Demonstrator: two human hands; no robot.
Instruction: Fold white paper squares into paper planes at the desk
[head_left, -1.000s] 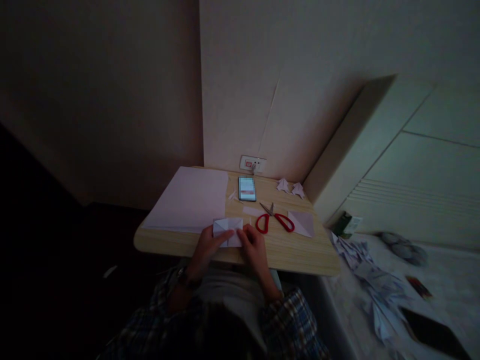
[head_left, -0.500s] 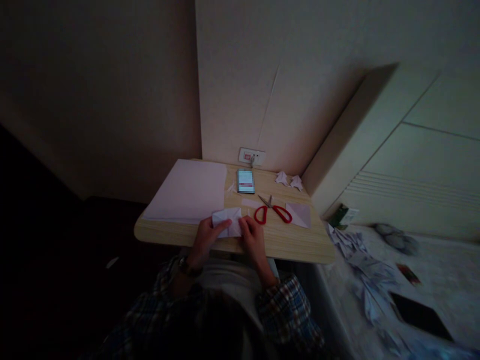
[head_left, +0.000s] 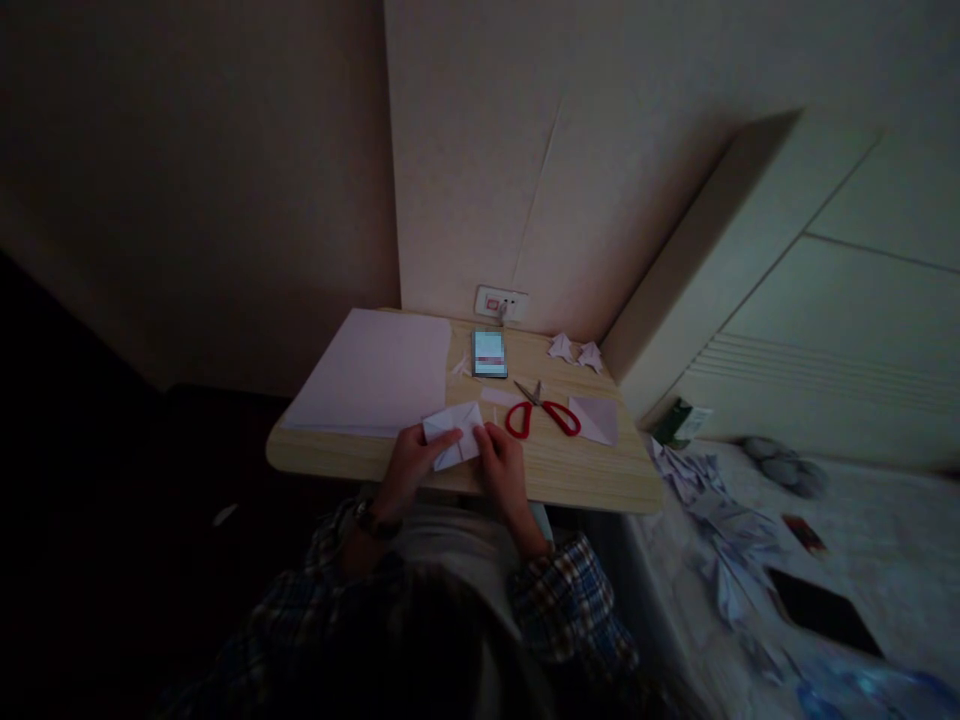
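Note:
Between my hands is a small white folded paper (head_left: 454,430) with crease lines, held over the near edge of the wooden table. My left hand (head_left: 409,462) pinches its left side, thumb on top. At its right edge, my right hand (head_left: 502,460) grips it between thumb and fingers. Red-handled scissors (head_left: 538,410) lie with blades apart to the right of my hands. A creased paper square (head_left: 595,419) rests beside them. To the left lies a stack of large white paper (head_left: 371,372).
A lit phone (head_left: 489,354) lies at the back below a wall socket (head_left: 501,304). Two folded paper shapes (head_left: 575,352) sit at the back right, and paper scraps (head_left: 460,367) near the phone. On the bed (head_left: 892,540) at right are folded papers (head_left: 712,510) and a dark tablet-like slab (head_left: 823,610).
The folded paper has tilted slightly, its right side now higher. Both hands keep their hold on it. The whole view has shifted a little.

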